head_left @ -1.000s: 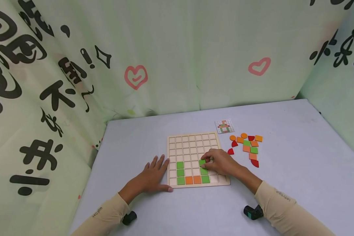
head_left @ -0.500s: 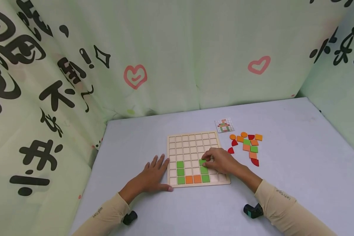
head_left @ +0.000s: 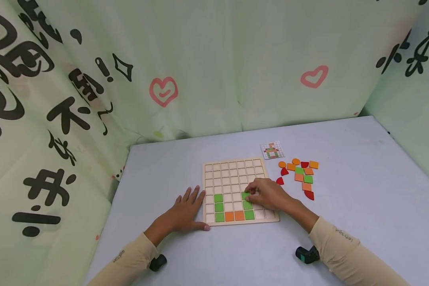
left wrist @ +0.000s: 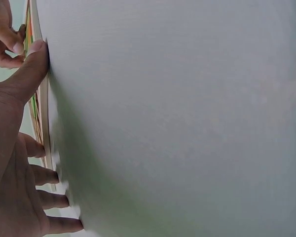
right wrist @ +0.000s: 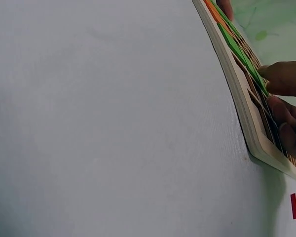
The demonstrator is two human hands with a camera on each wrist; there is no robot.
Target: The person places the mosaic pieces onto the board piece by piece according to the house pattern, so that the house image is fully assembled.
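A wooden grid board (head_left: pixel 232 172) lies on the table with green and orange square tiles in its lower cells. Green tiles stand in two columns, and two orange tiles (head_left: pixel 234 216) lie between them in the bottom row. My right hand (head_left: pixel 269 194) has thumb and bent fingers at the top green tile (head_left: pixel 245 196) of the right column, pinching it at its cell. Part of that tile is hidden by the fingers. Flat beside the board, my left hand (head_left: pixel 186 212) has its fingers spread, the thumb (left wrist: pixel 35 54) touching the board's front edge.
Right of the board lie loose orange, green and red pieces (head_left: pixel 298 177), some round or wedge-shaped. A pattern card (head_left: pixel 272 150) sits behind them. Black wrist devices (head_left: pixel 307 255) show under both sleeves. A printed curtain (head_left: pixel 207 71) hangs behind the table.
The view has shifted very slightly. Both hands hold nearly the same places, the right fingers staying at the top green tile and the left hand beside the board.
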